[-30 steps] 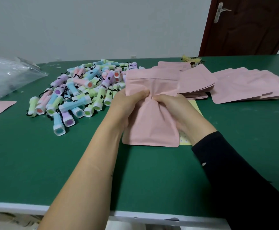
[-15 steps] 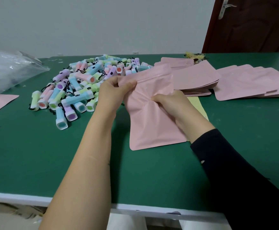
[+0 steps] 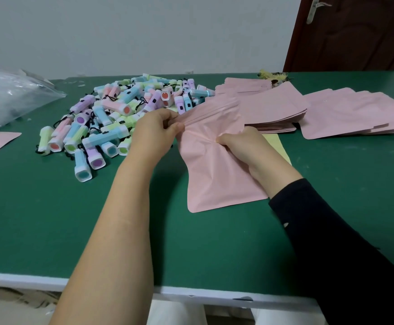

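**A:** What is shown nearest the viewer?

**B:** A green-topped table with a white front edge is seen. Two forearms are stretched across it, the right one covered by a dark sleeve.

**A:** Where is the thing being handled?

**B:** A flat, pale pink plastic zip-top pouch is held between the hands near the middle of the table. Its sealed bottom edge is rested on the table, nearest the viewer. Its long axis is pointed almost straight away, so the zip mouth is at the far end.

**A:** How is it held?

**B:** The pouch's left edge, just under the zip band, is pinched by the left hand between thumb and curled fingers. The middle of the pouch is bunched into creases by the curled fingers of the right hand.

**A:** What is found beyond the hands?

**B:** A heap of small pastel plastic torches with round coloured lenses is piled just beyond and left of the left hand. The right hand is separated from the heap by the pouch. The left hand is therefore judged better placed to fetch a torch, which would have to be fed in at the far end.

**A:** And farthest away?

**B:** Stacks of matching flat pink pouches are spread to the right. A crumpled clear plastic bag is seen at far left, and a dark brown wooden door stands behind.
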`<state>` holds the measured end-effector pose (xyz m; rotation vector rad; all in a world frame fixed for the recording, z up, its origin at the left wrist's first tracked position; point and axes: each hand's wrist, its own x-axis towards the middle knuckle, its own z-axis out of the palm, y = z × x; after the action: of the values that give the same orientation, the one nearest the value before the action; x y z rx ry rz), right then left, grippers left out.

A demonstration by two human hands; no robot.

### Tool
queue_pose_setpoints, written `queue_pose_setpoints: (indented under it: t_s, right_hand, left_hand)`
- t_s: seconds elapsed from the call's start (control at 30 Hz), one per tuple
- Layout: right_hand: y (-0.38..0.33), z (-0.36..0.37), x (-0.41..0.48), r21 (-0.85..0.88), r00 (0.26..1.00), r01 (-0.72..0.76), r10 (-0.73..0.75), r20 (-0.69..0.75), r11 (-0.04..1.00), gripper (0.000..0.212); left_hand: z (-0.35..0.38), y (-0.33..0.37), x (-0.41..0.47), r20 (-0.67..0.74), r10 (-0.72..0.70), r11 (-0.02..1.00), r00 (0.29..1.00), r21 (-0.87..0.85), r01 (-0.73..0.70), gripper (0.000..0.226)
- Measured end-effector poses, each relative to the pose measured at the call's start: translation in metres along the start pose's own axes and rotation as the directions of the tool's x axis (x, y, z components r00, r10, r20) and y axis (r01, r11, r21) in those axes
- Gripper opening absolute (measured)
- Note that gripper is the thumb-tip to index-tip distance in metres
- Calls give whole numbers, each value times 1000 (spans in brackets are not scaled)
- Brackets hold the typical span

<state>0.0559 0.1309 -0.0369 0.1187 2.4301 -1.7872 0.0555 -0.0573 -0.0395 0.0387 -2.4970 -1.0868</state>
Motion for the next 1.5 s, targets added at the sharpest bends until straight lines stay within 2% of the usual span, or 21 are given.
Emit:
queue_pose_setpoints:
  t_s: [0.17,0.37,0.47,0.53,0.6,0.77,0.9,0.97,1.17,1.27,1.37,1.5]
  right_hand:
    - [1,-3,1,-44,1000,-6,7,15,999,25]
    - [2,1,2,-66,999,6,-3,34,998,28]
    - [2,0,2,-76,999,2,0,32,997,28]
    - [3,0,3,-88,999,3,0,42,996,30]
    - [4,2,3,-96,998,17,-10,66,995,31]
    - [4,5,0,-98,995,50,-41,87,994,15]
    - [3,3,-1,-120,993,61,-48,110,991,3]
    - [3,4,-1,-138,990,72,-54,129,988,5]
    - [4,4,-2,-160,988,65,-41,146,985,0]
    - [4,6,-2,-190,986,55,-23,166,980,20]
    - [3,8,-3,-203,984,58,-22,176,978,25]
    - [3,7,-3,-217,985,66,-29,170,974,21]
  left_hand:
    - [-3,5,-2,30,25,993,999,-115,-21,2]
    - [-1,7,-2,34,-11,996,999,-92,14,10]
    - [-1,7,-3,51,-3,997,999,-79,6,24]
    - [-2,10,-5,76,-6,992,997,-122,15,11]
    - [0,13,-7,91,9,991,996,-135,3,11]
    - [2,16,-7,76,10,998,997,-68,-5,14]
    - [3,17,-9,99,13,993,995,-117,-1,12]
    - [4,18,-8,95,24,996,995,-89,-16,8]
    - [7,18,-7,104,28,999,994,20,-30,21]
    - [9,19,-7,97,41,998,994,40,-45,24]
    - [11,19,-6,82,48,996,995,75,-54,36]
    - [14,21,-8,94,55,995,994,80,-63,21]
